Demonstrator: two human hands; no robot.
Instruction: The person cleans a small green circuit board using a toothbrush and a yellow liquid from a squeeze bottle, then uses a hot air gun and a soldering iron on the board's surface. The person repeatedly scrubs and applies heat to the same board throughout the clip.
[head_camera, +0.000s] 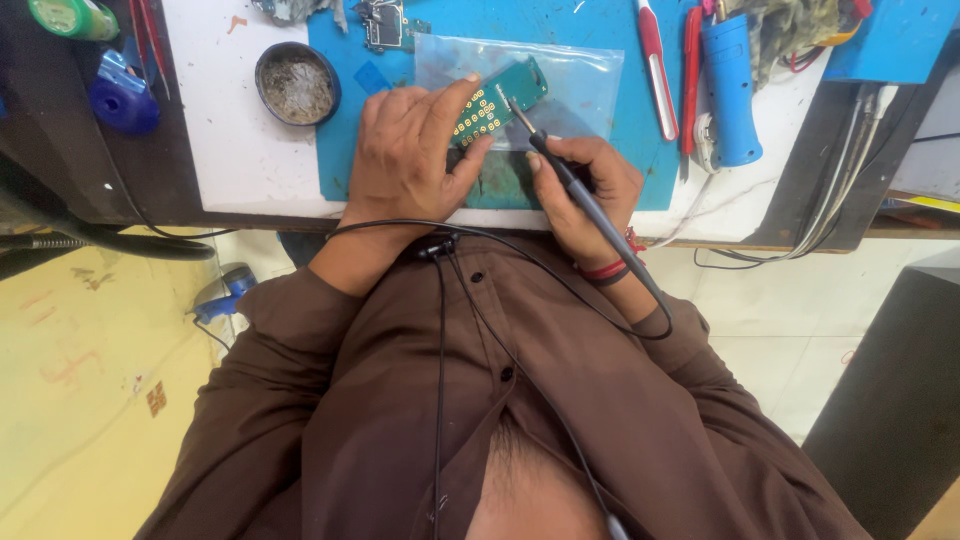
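Left hand (410, 150) pins green circuit board (497, 102) near the blue mat's (600, 30) middle, long axis diagonal. Right hand (585, 195) grasps soldering iron (560, 170), tip on board.
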